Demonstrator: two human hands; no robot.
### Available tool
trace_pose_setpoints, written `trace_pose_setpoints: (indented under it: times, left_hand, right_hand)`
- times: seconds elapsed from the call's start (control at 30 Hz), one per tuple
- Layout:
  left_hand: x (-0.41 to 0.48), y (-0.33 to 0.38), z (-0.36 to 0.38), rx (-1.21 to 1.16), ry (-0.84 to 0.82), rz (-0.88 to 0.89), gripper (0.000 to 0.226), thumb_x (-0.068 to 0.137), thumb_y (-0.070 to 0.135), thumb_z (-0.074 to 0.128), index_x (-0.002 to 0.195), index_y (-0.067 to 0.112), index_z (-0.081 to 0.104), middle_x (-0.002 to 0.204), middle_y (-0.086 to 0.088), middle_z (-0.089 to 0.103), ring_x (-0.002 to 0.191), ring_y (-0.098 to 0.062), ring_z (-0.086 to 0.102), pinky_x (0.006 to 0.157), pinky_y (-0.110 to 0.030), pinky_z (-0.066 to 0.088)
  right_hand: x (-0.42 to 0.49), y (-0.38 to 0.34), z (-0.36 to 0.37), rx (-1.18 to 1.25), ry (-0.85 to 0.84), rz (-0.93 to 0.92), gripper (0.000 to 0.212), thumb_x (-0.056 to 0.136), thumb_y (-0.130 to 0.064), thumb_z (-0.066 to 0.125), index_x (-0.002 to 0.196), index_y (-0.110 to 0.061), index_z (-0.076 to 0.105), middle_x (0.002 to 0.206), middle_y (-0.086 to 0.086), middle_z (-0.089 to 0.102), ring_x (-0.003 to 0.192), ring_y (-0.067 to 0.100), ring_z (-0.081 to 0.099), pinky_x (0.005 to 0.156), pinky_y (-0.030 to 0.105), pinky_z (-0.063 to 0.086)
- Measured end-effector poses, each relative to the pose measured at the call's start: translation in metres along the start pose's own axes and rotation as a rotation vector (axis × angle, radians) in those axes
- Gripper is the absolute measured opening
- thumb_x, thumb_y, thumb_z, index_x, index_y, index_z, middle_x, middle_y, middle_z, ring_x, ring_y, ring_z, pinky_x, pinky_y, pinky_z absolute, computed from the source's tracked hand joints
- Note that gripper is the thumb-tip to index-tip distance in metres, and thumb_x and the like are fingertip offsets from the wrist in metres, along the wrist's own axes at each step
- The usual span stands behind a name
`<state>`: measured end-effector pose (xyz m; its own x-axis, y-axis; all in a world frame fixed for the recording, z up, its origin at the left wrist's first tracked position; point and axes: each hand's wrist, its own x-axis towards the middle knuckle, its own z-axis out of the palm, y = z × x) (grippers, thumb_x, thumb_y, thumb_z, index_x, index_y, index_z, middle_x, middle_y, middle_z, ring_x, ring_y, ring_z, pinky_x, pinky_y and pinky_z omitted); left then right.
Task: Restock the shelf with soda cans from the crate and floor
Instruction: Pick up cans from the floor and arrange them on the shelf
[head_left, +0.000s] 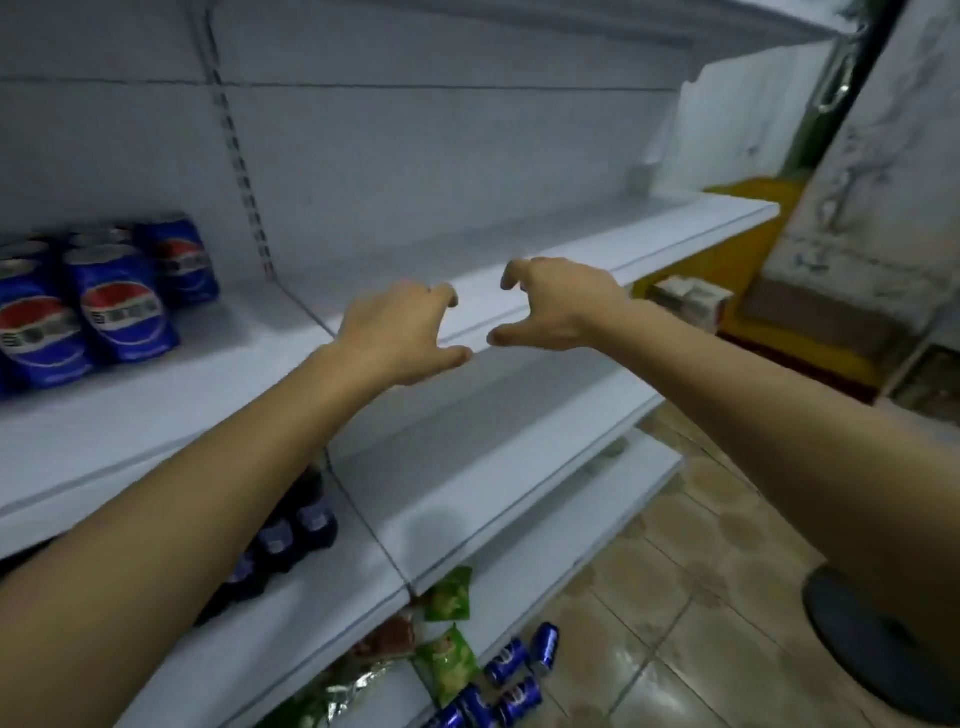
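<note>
Far left on the white shelf stand blue shelved cans, well apart from my hands. My left hand and right hand hover side by side above bare shelf, fingers half curled, holding nothing. Below, floor cans lie beside green snack bags.

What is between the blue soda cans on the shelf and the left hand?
Nothing but bare white metal shelf: the head view shows no item between the blue soda cans and the left hand.
</note>
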<state>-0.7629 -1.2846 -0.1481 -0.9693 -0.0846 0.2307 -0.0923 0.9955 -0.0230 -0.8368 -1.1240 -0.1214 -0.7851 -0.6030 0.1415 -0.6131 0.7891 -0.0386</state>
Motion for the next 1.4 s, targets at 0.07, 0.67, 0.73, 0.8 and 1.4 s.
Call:
trace_pose_setpoints:
  times: [0.07,0.67,0.73,0.8,1.4]
  left_hand:
    - [0.007,0.043,0.036,-0.021,-0.066,0.087,0.064,0.086,0.057,0.055,0.139,0.026,0.039,0.133,0.0,0.052,0.118,-0.025,0.051,0.079,-0.036,0.043]
    - [-0.121,0.091,0.389,-0.324,-1.065,0.004,0.054,0.085,0.057,0.051,0.125,0.021,0.051,0.118,-0.002,0.058,0.109,-0.021,0.057,0.086,-0.034,0.048]
    - [-0.145,0.083,0.435,-0.371,-1.151,-0.058,0.048,0.089,0.049,0.054,0.129,0.023,0.049,0.125,0.0,0.056,0.113,-0.02,0.055,0.089,-0.033,0.047]
    - [-0.171,0.078,0.48,-0.374,-1.205,-0.079,0.043,0.09,0.041,0.056,0.129,0.025,0.049,0.126,0.002,0.057,0.113,-0.017,0.055,0.083,-0.026,0.042]
    - [-0.181,0.15,0.962,-0.465,-0.824,-0.08,0.062,0.082,0.032,0.069,0.136,0.017,0.04,0.139,-0.007,0.043,0.127,-0.023,0.043,0.102,-0.043,0.042]
  right_hand:
    - [-0.025,0.044,0.023,-0.013,-0.063,0.066,0.07,0.08,-0.062,0.06,0.135,-0.022,0.042,0.134,0.003,0.053,0.118,0.025,0.052,0.085,0.037,0.042]
    - [-0.211,0.114,0.397,0.767,-0.806,0.788,0.062,0.08,-0.046,0.07,0.131,-0.017,0.049,0.13,0.006,0.055,0.116,0.023,0.053,0.091,0.032,0.045]
    - [-0.222,0.098,0.451,0.864,-0.858,0.918,0.057,0.082,-0.043,0.069,0.129,-0.016,0.05,0.125,0.005,0.056,0.112,0.022,0.055,0.089,0.03,0.044]
    - [-0.235,0.08,0.507,0.944,-0.928,1.014,0.05,0.085,-0.038,0.067,0.126,-0.014,0.053,0.123,0.007,0.059,0.106,0.021,0.056,0.087,0.03,0.044]
    - [-0.22,0.079,0.98,1.289,-0.495,1.619,0.067,0.083,-0.048,0.066,0.135,-0.013,0.041,0.125,0.009,0.055,0.107,0.025,0.059,0.089,0.04,0.052]
